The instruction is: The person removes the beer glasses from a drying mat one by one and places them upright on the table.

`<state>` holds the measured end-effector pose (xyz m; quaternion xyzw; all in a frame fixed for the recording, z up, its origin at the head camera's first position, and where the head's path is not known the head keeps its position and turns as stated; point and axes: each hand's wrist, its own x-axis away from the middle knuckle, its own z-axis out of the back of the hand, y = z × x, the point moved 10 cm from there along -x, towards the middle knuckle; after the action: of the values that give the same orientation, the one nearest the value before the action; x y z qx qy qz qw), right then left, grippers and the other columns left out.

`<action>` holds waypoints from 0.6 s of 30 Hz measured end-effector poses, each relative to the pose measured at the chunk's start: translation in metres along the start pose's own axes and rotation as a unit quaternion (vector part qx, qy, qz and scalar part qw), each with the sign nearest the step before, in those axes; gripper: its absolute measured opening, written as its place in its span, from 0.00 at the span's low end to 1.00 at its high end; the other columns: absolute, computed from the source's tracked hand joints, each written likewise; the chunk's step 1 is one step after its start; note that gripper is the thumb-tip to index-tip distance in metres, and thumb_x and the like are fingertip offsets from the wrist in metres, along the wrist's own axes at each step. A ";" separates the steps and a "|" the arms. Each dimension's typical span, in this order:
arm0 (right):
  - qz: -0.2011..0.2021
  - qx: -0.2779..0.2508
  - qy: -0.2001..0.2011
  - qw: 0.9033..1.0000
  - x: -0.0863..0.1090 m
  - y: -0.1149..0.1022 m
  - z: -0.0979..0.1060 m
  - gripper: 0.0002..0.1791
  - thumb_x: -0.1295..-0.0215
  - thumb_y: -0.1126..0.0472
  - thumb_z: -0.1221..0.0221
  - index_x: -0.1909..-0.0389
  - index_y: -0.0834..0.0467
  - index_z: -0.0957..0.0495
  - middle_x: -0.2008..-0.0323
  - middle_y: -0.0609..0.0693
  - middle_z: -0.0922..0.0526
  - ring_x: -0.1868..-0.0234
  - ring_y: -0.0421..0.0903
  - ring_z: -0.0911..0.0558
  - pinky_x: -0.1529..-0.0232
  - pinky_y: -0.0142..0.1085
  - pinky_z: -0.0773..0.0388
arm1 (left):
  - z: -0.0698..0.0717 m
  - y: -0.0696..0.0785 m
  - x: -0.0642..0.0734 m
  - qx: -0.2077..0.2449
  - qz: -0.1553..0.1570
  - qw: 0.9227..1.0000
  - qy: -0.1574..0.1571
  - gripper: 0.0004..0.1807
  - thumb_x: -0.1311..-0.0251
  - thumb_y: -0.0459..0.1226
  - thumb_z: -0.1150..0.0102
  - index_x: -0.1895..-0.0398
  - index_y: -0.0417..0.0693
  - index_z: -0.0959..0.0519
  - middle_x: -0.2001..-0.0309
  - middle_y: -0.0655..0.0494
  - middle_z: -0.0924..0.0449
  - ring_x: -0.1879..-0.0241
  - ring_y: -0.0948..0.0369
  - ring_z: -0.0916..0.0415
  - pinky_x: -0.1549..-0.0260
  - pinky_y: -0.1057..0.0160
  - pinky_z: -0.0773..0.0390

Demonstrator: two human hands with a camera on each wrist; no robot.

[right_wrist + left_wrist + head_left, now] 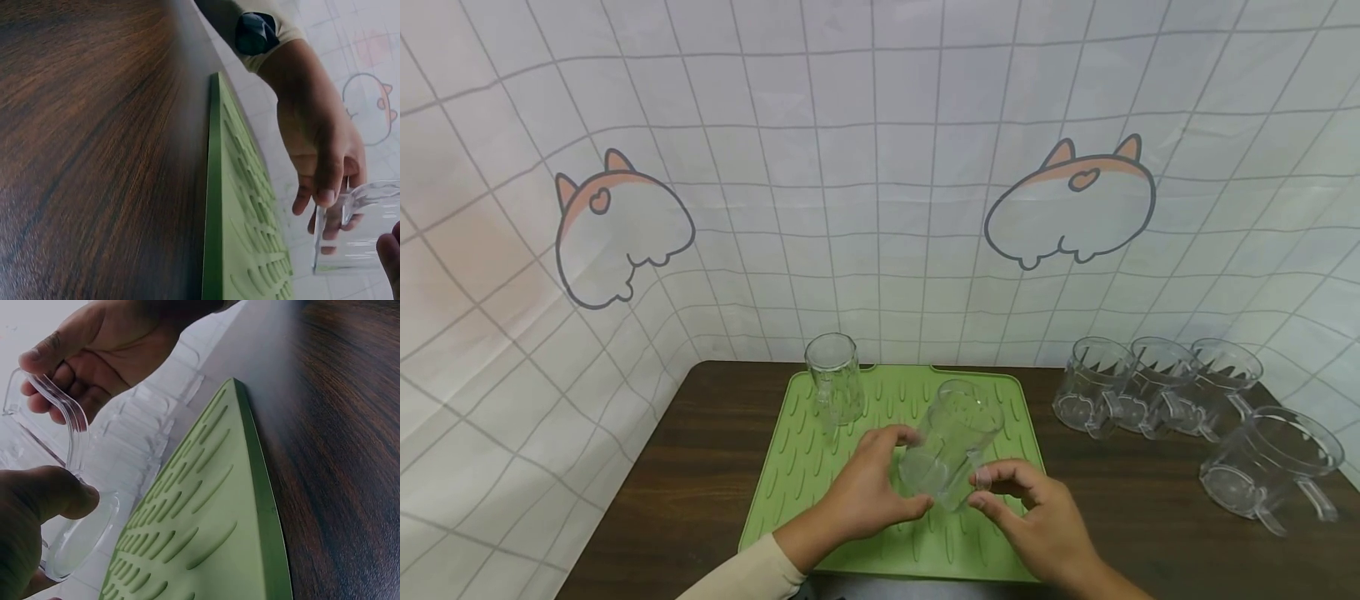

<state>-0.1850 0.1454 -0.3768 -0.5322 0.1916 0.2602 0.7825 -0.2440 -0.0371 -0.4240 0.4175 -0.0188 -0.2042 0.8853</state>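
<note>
Above the green ridged mat [790,492], a clear mug [962,421] is held tilted between both hands. My left hand [867,492] grips it near its base, with the thumb at the near side and the fingers at the far side. With thumb and fingertips, my right hand [1041,521] pinches the mug's handle [75,422], seen most plainly in the left wrist view. In the right wrist view, some left-hand fingers [331,234] show through the clear wall.
Another clear mug [837,379] stands at the mat's back left corner. Three clear mugs, one of them the middle mug [1150,387], line up at the back right of the dark wood table [647,500]. A further clear mug [1262,467] stands nearer, at right.
</note>
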 end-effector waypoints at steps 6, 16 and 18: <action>0.004 -0.042 -0.031 0.999 0.001 -0.002 -0.010 0.15 0.38 0.76 0.34 0.55 0.56 0.20 0.59 0.48 0.13 0.58 0.42 0.14 0.59 0.33 0.17 | -0.003 -0.001 -0.003 0.002 0.008 1.000 -0.002 0.38 0.52 0.44 0.18 0.38 0.53 0.28 0.39 0.54 0.28 0.40 0.53 0.29 0.48 0.49 0.23; -0.006 -0.076 -0.080 0.994 0.006 -0.003 -0.021 0.14 0.31 0.76 0.41 0.53 0.55 0.22 0.56 0.48 0.14 0.57 0.42 0.15 0.59 0.35 0.17 | -0.009 -0.003 -0.006 -0.019 0.014 1.000 -0.006 0.42 0.53 0.45 0.18 0.34 0.47 0.29 0.40 0.50 0.25 0.41 0.52 0.27 0.48 0.50 0.22; -0.005 -0.075 -0.084 0.994 0.007 -0.003 -0.021 0.14 0.31 0.75 0.40 0.52 0.55 0.22 0.56 0.48 0.15 0.57 0.42 0.15 0.58 0.36 0.17 | -0.010 -0.003 -0.006 -0.022 0.013 1.000 -0.007 0.43 0.52 0.45 0.18 0.34 0.46 0.29 0.40 0.49 0.25 0.41 0.51 0.27 0.48 0.50 0.22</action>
<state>-0.1782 0.1259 -0.3861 -0.5670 0.1027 0.3138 0.7546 -0.2483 -0.0291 -0.4314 0.3962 -0.0261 -0.1959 0.8967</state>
